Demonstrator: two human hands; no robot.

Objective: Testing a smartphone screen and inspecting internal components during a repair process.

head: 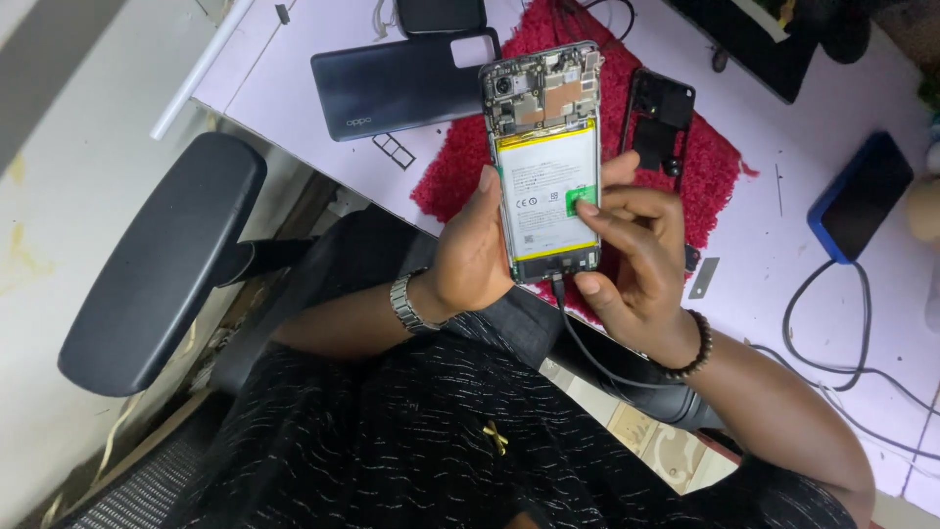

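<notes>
**Opened phone held in both hands above red mat**

Dark speckled clothing with a small gold clasp (495,437) nearest the lens, just below the opened phone (544,162). Above it, two forearms rising toward that phone: a metal wristwatch (406,302) on the left wrist, a dark bead bracelet (693,348) on the right.

Left hand (473,257) wrapped round the phone's left edge, thumb pressed on the rim, the other fingers hidden behind the body. Right hand (634,253) closed on the phone's right and lower edge, thumb lying across the battery (546,192) by a green tab (578,198), another fingertip at the bottom corner beside the charging port. Phone held upright and slightly tilted, back cover off, pale battery with yellow border and bare circuit board both exposed. Black cable (587,348) plugged into the phone's bottom edge, trailing down and to the right.

Behind the phone, a red fuzzy mat (715,162) on a pale desk (774,245). Left of the phone, the dark back cover (392,86) lying flat, with a small card tray (394,150) just below it. Right of the phone, a black inner frame piece (662,116) on the mat. Far right of the phone, another phone in a blue case (860,196), with loose black cables nearby. Lower left of the phone, a black chair armrest (162,260).
</notes>
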